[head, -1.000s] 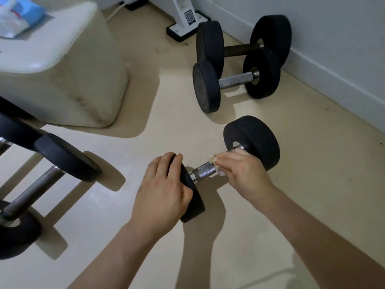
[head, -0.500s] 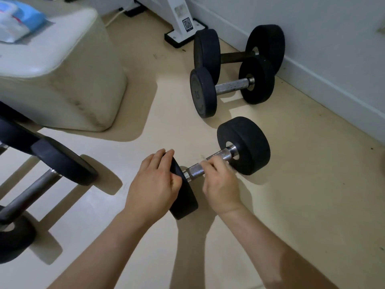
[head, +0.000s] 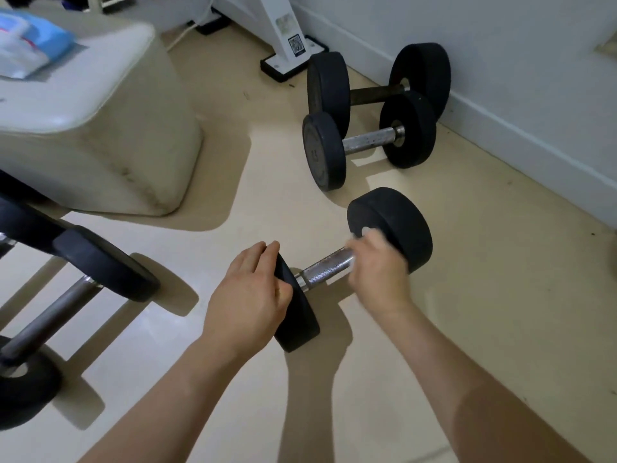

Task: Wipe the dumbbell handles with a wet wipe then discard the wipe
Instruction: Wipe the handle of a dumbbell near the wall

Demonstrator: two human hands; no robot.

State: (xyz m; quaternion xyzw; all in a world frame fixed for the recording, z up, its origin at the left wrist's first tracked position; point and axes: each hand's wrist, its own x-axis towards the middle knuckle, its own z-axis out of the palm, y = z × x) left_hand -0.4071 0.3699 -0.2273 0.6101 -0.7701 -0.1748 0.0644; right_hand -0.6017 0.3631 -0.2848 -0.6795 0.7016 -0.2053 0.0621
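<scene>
They're mid-wipe on the nearest dumbbell, which lies on the floor. The left hand has its grip clamped over the near weight. The right hand is closed round the far end of the handle; a blurred white scrap there is probably the wet wipe. Next, I'd guess, comes a rub back along the bar, then the pair of dumbbells beyond it. A blue wipes pack, white showing at its opening, sits far to its left; no bin in view
</scene>
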